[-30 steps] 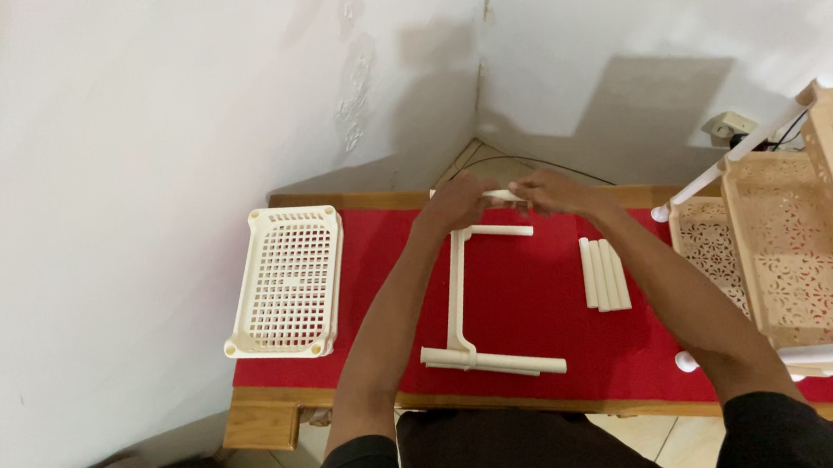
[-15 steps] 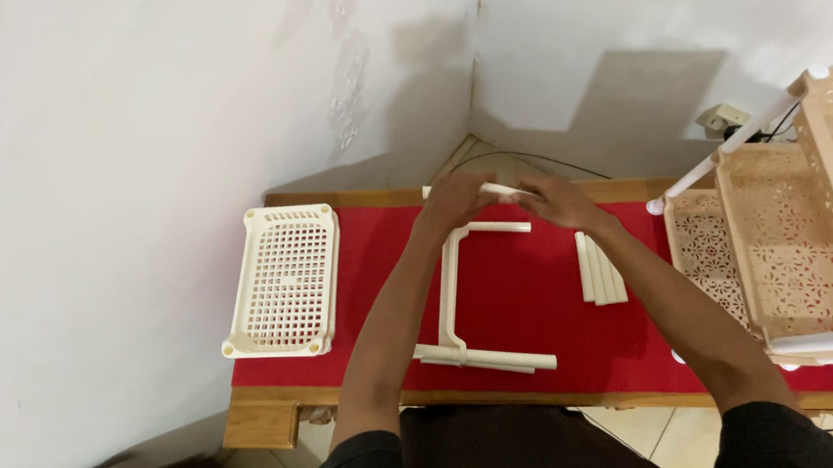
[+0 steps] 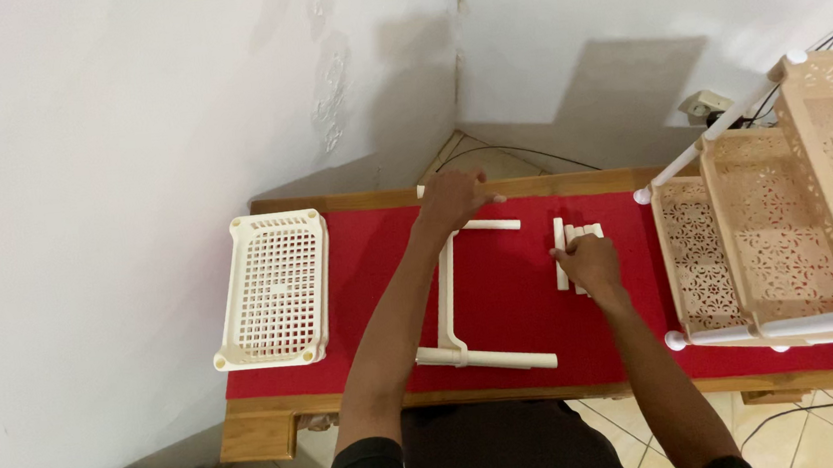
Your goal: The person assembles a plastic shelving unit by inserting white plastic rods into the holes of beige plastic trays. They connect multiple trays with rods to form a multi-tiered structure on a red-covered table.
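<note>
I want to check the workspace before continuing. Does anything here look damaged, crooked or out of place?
The wall paint is blistered and peeling near the corner. The beige shelf rack lies tipped on its side on the red table. The loose tubes under the right hand lie tidy.

A cream plastic basket tray with a slotted grid bottom point(image 3: 274, 289) lies flat at the left end of a wooden bench covered with a red cloth point(image 3: 522, 295). At the right end, a beige plastic tiered rack with lace-pattern shelves and white poles point(image 3: 787, 222) lies tipped on its side. White walls meet in a corner behind, with a wall socket point(image 3: 702, 106) and black cable near the rack.
</note>
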